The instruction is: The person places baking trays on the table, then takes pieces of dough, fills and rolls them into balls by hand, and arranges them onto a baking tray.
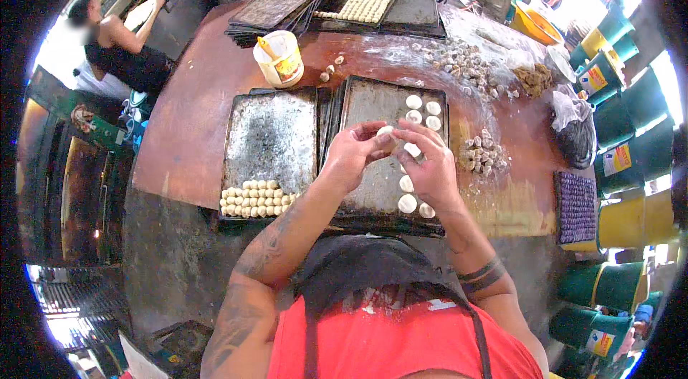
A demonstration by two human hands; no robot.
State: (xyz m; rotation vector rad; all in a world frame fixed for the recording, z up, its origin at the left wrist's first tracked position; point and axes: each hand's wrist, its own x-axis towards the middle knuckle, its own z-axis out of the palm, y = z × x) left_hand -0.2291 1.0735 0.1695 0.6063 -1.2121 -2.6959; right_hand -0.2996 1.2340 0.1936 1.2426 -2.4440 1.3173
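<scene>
Above the right-hand baking tray (362,103), a small white piece of dough (385,131) is pinched between the fingertips of my left hand (352,155) and my right hand (430,167). Both hands are closed around it, and the fingers partly cover it. Flattened white dough rounds (413,101) lie in a loose double column on the tray below, some hidden by my right hand. To the left, another dark metal tray (271,128) carries rows of small dough balls (251,200) at its near end. Brownish lumps (485,154) sit in a pile right of my right hand.
A white and yellow bucket (281,67) stands behind the left tray. Farther back are stacked trays (276,6) and a tray of dough pieces (369,2). More lumps (466,63) lie on the floured table (190,106). Drums line the right; another person (125,45) works far left.
</scene>
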